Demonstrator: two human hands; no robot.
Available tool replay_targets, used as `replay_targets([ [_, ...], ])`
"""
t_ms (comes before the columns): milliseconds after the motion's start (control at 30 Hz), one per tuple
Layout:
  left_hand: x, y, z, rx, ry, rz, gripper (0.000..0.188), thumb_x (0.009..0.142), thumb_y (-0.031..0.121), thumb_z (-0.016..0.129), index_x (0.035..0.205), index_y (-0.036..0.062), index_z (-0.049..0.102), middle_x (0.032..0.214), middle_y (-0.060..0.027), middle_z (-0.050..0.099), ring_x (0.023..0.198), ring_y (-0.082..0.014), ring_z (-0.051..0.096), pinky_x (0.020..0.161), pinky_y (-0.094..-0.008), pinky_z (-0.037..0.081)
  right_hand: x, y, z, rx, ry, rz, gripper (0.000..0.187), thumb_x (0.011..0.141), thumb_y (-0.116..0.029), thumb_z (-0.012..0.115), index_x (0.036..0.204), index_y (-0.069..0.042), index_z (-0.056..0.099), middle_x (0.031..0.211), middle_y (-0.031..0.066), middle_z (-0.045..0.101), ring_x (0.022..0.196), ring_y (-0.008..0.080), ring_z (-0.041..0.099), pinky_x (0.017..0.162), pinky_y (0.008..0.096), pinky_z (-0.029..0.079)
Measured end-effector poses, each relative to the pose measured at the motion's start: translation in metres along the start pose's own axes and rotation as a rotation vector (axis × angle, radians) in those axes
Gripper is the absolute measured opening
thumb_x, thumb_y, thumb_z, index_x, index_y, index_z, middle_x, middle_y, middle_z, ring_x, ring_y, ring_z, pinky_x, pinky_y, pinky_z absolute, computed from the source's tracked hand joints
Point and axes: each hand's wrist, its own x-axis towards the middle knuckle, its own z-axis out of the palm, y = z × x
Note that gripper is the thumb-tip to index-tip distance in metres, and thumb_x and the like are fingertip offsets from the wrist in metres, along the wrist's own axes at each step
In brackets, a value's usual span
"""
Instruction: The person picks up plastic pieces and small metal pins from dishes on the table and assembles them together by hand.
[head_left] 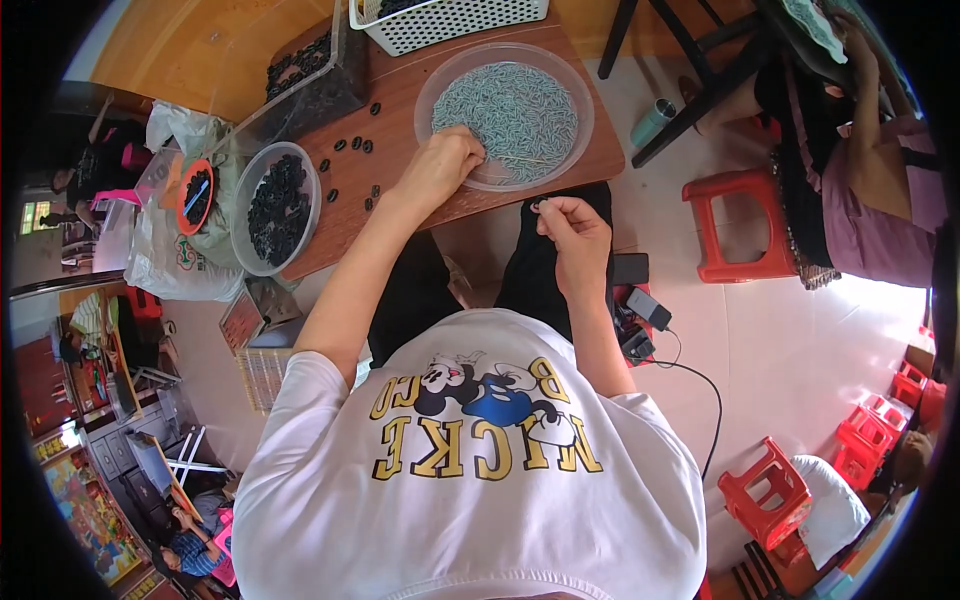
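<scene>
My left hand (447, 160) reaches over the near left rim of a round clear plastic basin (425, 105) full of small, slender grey-green pieces (510, 105). Its fingers are pinched together, and a thin pale rod (522, 159) runs from their tips across the pieces. My right hand (577, 232) hovers above my right thigh, just off the table's near edge. Between its thumb and forefinger is a small dark piece (537, 205), mostly covered by the fingers. Several small black oval parts (340, 145) lie scattered on the brown table (395, 140) left of the basin.
A clear tub (318, 215) of black parts stands at the table's left, beside an orange dish (208, 215). Behind are a clear bin (345, 85) and a white perforated basket (450, 30). A red stool (740, 180) and another person (890, 190) are at right.
</scene>
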Motion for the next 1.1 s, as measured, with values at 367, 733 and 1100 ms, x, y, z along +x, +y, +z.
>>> replay_targets([
  [367,-0.004,0.008,-0.017,-0.22,0.032,-0.25,0.014,0.08,0.004,0.061,0.092,-0.0024,0.063,0.09,-0.0157,0.065,0.085,-0.0287,0.064,0.074,-0.0347,0.048,-0.002,0.0,0.01,0.001,-0.045,0.022,0.007,0.081,-0.003,0.065,0.086,0.002,0.064,0.075,0.0037,0.062,0.064,0.0071,0.055,0.061,0.0199,0.045],
  [733,-0.004,0.002,-0.015,-0.189,0.042,-0.233,0.018,0.078,0.003,0.061,0.095,-0.0015,0.066,0.09,-0.0162,0.066,0.082,-0.0265,0.065,0.073,-0.0339,0.05,0.0,0.002,0.017,0.127,-0.074,0.024,0.015,0.082,0.0,0.062,0.097,0.003,0.064,0.082,0.0066,0.065,0.066,0.0088,0.057,0.061,0.0195,0.046],
  [1100,-0.061,0.027,-0.016,-1.667,0.084,-0.524,0.012,0.085,0.006,0.061,0.095,-0.0014,0.062,0.088,-0.0066,0.064,0.077,-0.0121,0.061,0.071,-0.0235,0.051,0.0,-0.021,0.057,-0.088,-0.175,-0.049,0.016,0.081,0.001,0.063,0.097,0.004,0.065,0.083,0.0091,0.067,0.065,0.0096,0.059,0.062,0.0195,0.047],
])
